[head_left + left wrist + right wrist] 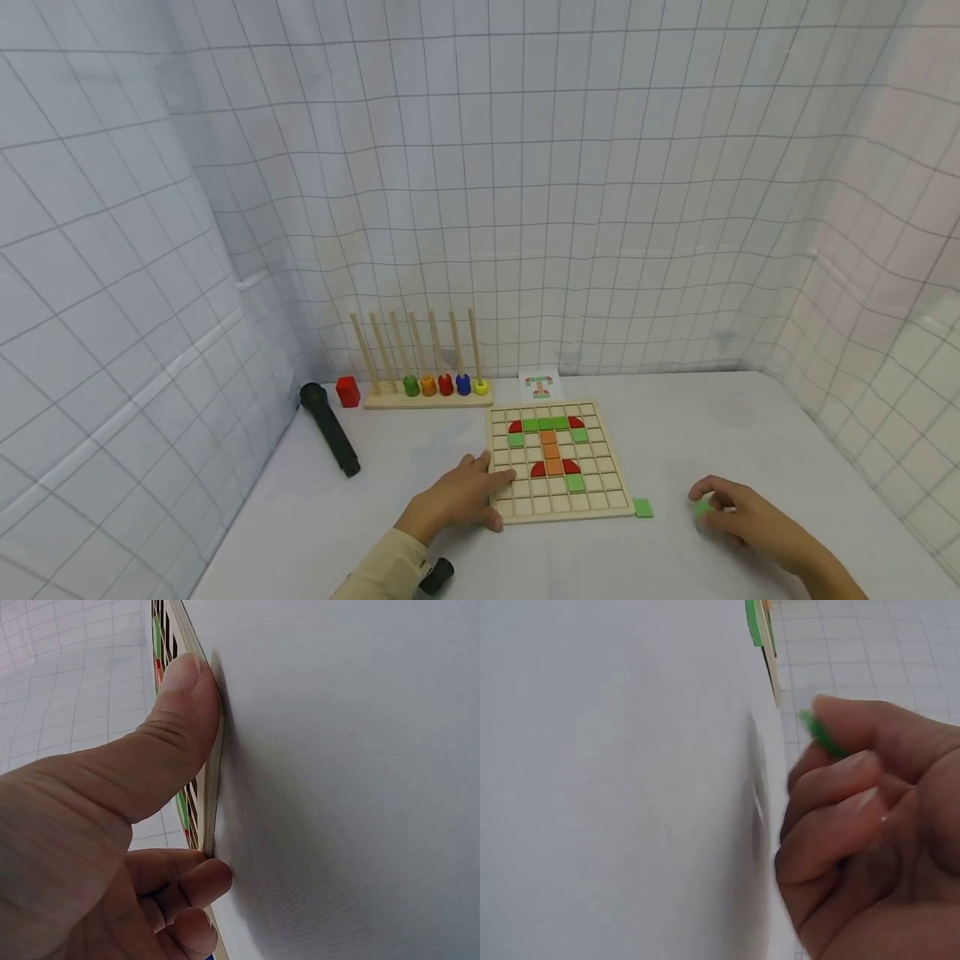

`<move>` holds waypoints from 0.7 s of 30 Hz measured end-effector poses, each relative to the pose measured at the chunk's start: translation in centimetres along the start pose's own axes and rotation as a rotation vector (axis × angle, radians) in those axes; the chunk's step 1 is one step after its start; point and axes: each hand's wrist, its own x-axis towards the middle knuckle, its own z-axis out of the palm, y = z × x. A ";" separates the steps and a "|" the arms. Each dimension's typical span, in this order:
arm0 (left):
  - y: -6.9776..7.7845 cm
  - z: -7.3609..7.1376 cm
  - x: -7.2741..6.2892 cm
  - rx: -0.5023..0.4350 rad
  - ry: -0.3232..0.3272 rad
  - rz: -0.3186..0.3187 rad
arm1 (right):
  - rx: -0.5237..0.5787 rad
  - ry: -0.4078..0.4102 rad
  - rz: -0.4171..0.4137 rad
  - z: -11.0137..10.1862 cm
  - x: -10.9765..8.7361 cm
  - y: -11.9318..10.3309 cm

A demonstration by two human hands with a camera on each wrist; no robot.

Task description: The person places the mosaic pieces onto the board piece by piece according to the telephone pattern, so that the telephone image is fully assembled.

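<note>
A wooden grid board (555, 504) lies on the white table, with green, orange and red flat tiles set in its cells. My left hand (459, 497) holds the board at its near-left corner. In the left wrist view the thumb (191, 712) presses the board's edge and other fingers curl beside it. Off to the right of the board, my right hand (750, 521) pinches a green tile (825, 741) between thumb and forefinger, above the table. Another green tile (643, 508) lies by the board's near-right corner. Behind the board, a pattern card (540, 386) shows a similar coloured figure.
A wooden peg rack (427, 401) with coloured beads stands at the back left. Next to it are a red block (348, 392) and a black microphone (330, 429). A small black cylindrical object (437, 576) shows near my left sleeve. Gridded white cloth walls surround the table.
</note>
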 end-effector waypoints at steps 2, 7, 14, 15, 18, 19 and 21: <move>0.0 0.0 0.1 0.000 0.001 -0.004 | 0.050 0.022 0.000 -0.4 0.1 -0.2; -0.1 0.1 0.2 -0.002 0.001 -0.006 | 0.174 0.121 0.024 -0.8 0.9 -1.1; 0.1 0.0 0.1 0.008 0.014 -0.005 | 0.326 0.258 -0.041 -1.0 2.3 -3.1; 0.1 0.0 0.1 0.008 0.014 -0.009 | 0.338 0.265 -0.057 -1.0 2.5 -3.4; 0.2 0.1 0.0 0.015 0.021 -0.015 | 0.366 0.270 -0.090 -0.7 3.3 -4.2; 0.2 0.1 0.0 0.018 0.025 -0.016 | 0.370 0.270 -0.099 -0.6 3.5 -4.5; 0.2 0.2 0.0 0.032 0.035 -0.014 | 0.373 0.274 -0.112 -0.2 4.0 -5.0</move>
